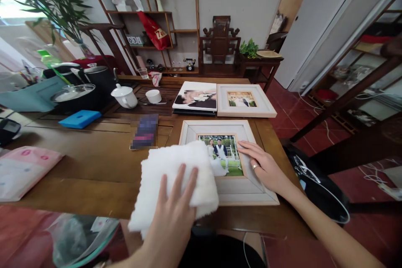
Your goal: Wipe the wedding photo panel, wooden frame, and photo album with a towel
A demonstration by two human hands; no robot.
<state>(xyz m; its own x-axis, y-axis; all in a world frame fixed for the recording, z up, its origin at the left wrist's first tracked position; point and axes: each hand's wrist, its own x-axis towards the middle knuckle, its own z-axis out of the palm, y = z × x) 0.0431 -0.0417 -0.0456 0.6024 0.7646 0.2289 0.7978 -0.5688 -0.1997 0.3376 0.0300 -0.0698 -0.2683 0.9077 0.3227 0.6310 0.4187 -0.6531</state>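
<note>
A white fluffy cloth [176,157] lies over the lower left of a pale picture frame [257,190], which rests flat on the wooden table [103,176]. My left hand [176,205] is on the cloth with its fingers spread across the top; its thumb is hidden, seemingly tucked under the fabric. Inside the frame is a photo [234,161] of two people outdoors, partly covered by the cloth. My right hand [264,165], wearing a ring, lies on the frame's right side. Its fingers are stretched out, the tips at the edge of the photo.
Behind the frame lie another framed photo [266,104] and a stacked picture panel [194,96]. A dark booklet [145,130], a blue box [80,119], a white teapot [124,96], a white cup [153,96] and a pink packet [28,169] stand or lie to the left.
</note>
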